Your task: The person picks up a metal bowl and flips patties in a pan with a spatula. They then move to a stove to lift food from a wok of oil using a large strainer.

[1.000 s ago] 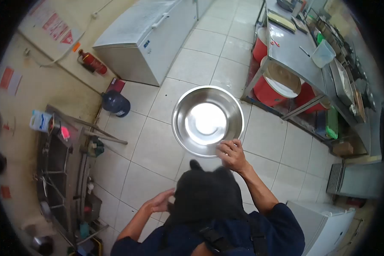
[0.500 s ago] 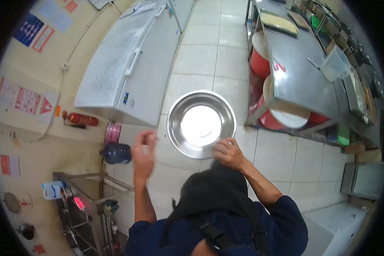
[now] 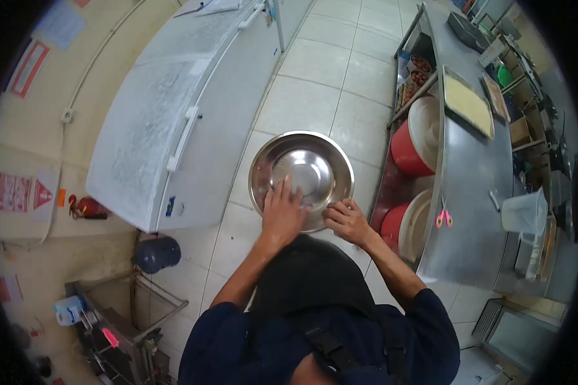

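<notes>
A wide stainless steel bowl [image 3: 329, 160] is in front of my body, above the tiled floor as seen from my head. My right hand [image 3: 347, 220] is closed on its near right rim, fingers curled over the edge. My left hand [image 3: 284, 208] reaches across the near left rim with its fingers stretched out and apart, overlapping the inside of the bowl. The bowl's inner bottom is shiny and shows no contents. Part of the near rim is hidden by my hands.
A white chest freezer [image 3: 148, 122] stands along the left. On the right, a steel table [image 3: 467, 192] carries scissors [image 3: 444, 215], a clear plastic jug [image 3: 523, 213] and a tray [image 3: 467, 106]. Red tubs [image 3: 401, 147] sit underneath. A dark water bottle [image 3: 157, 255] lies at left.
My left hand has moved right, from beside the bowl to over its inside. My right hand stays at the rim. The view has turned and shifted forward along the aisle.
</notes>
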Demonstrator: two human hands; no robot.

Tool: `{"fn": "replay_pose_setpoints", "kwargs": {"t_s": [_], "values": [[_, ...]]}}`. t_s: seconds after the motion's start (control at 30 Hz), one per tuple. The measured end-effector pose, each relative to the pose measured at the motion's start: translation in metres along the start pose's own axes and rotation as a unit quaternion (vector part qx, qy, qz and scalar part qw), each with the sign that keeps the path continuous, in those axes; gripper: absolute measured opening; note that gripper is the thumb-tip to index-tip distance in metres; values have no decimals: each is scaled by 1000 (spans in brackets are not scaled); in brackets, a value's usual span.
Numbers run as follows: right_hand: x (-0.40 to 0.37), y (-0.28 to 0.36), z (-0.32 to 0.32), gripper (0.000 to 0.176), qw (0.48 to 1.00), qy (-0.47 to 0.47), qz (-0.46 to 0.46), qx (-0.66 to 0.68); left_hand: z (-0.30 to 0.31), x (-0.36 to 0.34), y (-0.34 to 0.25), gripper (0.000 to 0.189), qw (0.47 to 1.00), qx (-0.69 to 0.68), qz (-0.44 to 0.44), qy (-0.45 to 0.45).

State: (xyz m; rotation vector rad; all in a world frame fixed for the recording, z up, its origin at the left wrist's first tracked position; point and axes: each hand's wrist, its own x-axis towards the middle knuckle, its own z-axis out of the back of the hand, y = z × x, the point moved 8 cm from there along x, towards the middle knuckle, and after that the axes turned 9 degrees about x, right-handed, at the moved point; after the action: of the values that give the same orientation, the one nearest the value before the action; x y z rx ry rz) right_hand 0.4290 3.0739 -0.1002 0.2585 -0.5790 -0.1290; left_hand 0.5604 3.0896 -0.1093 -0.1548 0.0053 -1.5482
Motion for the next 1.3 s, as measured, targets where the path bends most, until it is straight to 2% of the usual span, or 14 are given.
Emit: {"fn": "replay_pose_setpoints", "kwargs": {"t_s": [0.27, 0.4, 0.47, 0.6, 0.63, 0.7, 0.93, 0.97, 1.03, 1.07, 1.1, 1.13, 1.2, 1.3], "values": [[70, -196, 36, 10, 989, -59, -136, -26, 3, 226, 21, 25, 985, -52, -154, 54], [83, -305, 45, 12, 973, -118, -197, -31, 6, 336, 22, 13, 958, -174, -226, -32], [84, -370, 40, 16, 965, -128, -227, -7, 2, 397, 35, 18, 970, -155, -153, -105], [94, -489, 60, 14, 945, -149, -278, 87, -24, 499, 18, 31, 962, -152, -222, -38], [97, -521, 67, 14, 944, -158, -280, 80, -35, 523, 16, 32, 956, -141, -255, 35], [114, -573, 66, 14, 961, -69, -250, 98, -51, 574, 21, 33, 943, -112, -299, 92], [181, -748, 101, 25, 953, -11, -233, 192, -94, 744, 60, 18, 973, -140, -171, 63], [187, -787, 106, 28, 923, 20, -300, 242, -100, 771, 64, 9, 973, -178, -140, 52], [211, -853, 147, 45, 827, -127, -345, 426, -118, 823, 76, 9, 967, -210, -127, 65], [227, -893, 163, 59, 689, -226, -287, 626, -125, 851, 88, 9, 961, -246, -105, 76], [242, -928, 179, 73, 498, -310, -215, 781, -125, 881, 96, 12, 961, -245, -72, 108], [268, -940, 227, 102, 454, -343, -108, 815, -125, 904, 107, 12, 960, -246, -70, 110], [295, -976, 277, 120, 379, -369, 0, 849, -132, 973, 127, 16, 959, -269, -41, 83], [333, -1020, 329, 126, 419, -311, 94, 848, -140, 1080, 146, 26, 968, -228, -75, 79]]}}
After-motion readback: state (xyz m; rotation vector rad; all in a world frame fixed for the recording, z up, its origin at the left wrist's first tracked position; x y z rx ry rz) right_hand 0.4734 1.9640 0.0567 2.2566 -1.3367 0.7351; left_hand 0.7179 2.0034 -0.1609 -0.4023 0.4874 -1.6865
